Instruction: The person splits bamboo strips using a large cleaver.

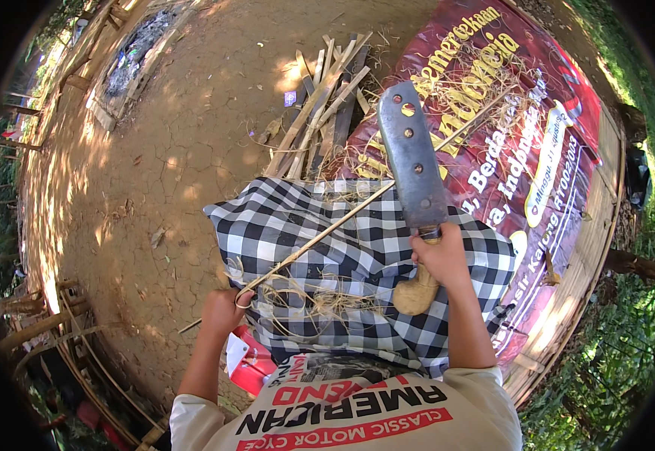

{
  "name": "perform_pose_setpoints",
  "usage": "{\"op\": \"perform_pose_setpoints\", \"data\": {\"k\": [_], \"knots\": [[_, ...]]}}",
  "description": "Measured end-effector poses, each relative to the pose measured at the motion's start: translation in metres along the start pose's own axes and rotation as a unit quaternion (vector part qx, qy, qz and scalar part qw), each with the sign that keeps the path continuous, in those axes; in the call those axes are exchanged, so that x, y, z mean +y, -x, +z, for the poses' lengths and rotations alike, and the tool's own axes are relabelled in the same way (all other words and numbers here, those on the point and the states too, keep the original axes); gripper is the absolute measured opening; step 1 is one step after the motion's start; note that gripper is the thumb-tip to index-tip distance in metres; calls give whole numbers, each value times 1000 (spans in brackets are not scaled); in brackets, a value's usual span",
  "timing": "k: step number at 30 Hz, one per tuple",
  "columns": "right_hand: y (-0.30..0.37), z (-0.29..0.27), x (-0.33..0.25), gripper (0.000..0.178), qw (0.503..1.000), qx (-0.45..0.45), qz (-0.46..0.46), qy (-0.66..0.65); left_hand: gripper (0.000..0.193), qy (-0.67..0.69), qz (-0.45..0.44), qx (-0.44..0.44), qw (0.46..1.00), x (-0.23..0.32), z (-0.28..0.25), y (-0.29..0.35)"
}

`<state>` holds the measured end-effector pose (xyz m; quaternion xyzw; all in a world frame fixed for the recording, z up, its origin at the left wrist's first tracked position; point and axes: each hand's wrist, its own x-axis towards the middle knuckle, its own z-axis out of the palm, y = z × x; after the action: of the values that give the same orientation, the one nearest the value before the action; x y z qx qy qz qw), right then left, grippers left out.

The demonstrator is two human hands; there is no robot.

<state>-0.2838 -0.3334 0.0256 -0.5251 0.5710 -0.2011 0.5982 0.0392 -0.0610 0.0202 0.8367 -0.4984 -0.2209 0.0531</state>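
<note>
My left hand (224, 310) is closed around the lower part of a long, thin bamboo strip (320, 237). The strip slants up and right across my lap, passes behind a broad blade and shows again beyond it. My right hand (441, 252) grips the machete (411, 150) by its curved wooden handle, blade pointing away from me. Rivet-like spots and holes mark the dark steel. Whether blade and strip touch, I cannot tell. A black-and-white checkered cloth (305, 218) covers my lap, with curly bamboo shavings (327, 301) scattered on it.
A heap of split bamboo sticks (320, 113) lies just past my knees. To the right a dark red printed banner (462, 98), strewn with shavings, covers a bamboo platform (598, 203). Cracked bare earth (169, 150) stretches left, with an ash pit (143, 52) at the far left.
</note>
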Motion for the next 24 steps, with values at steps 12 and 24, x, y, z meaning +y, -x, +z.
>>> {"op": "perform_pose_setpoints", "data": {"k": [12,24], "knots": [[6,-2,2,13,999,-32,13,15,47,-48,23,58,997,0,12,7],[12,6,11,10,995,-67,22,67,41,-60,7,86,994,6,14,11]]}}
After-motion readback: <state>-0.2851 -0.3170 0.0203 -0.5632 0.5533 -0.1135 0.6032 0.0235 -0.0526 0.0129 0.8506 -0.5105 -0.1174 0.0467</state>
